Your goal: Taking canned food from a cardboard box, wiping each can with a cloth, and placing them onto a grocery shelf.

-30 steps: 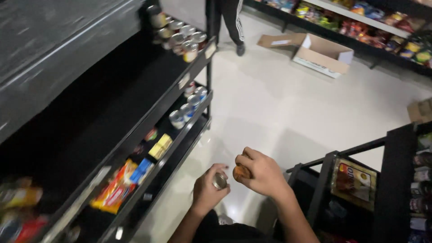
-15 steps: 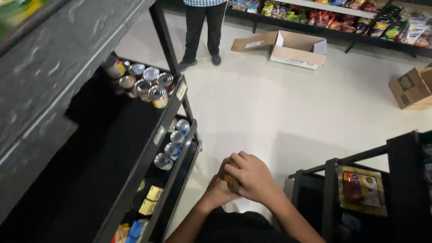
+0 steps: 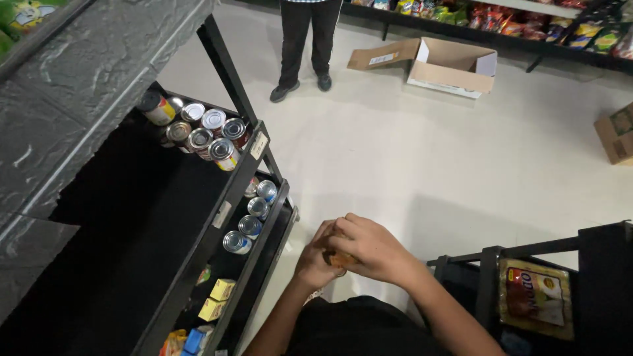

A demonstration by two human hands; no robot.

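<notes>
Since the earlier frame, both hands had closed together over a small orange-brown item (image 3: 337,258), right hand (image 3: 369,250) wrapped over it, left hand (image 3: 318,258) cupping beneath, fingers clamped. Left of the fingers, cans (image 3: 250,226) lined the shelf (image 3: 227,211). Handling seemed midway; placing would need a freed grip.

Both forearms bare, raised from bottom of frame, converging at centre. Left hand (image 3: 315,260) and right hand (image 3: 370,249) pressed together, fingers curled inward. Right hand lies over the left, knuckles up, wrist bent slightly; left mostly covered.
</notes>
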